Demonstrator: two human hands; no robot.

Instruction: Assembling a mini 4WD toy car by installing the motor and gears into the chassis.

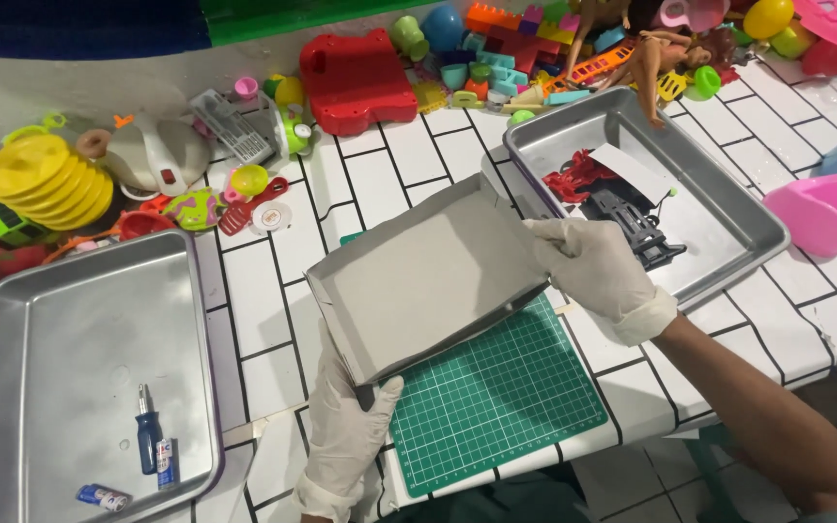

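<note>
Box: a shallow grey cardboard box (428,276) was held tilted above the green cutting mat (501,397).
Left hand (346,431): gloved fingers clamped on the box's near corner.
Right hand (598,271): gloved fingers clamped on its far edge.
Counter (263,291): white-tiled, with metal trays on either side.

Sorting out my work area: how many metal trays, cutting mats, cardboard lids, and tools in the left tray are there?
Metal trays: 2 (left, right)
Green cutting mat: 1
Grey cardboard lid, held by left hand and right hand: 1
Screwdriver: 1
Batteries: 2 ()
Total: 7
</note>
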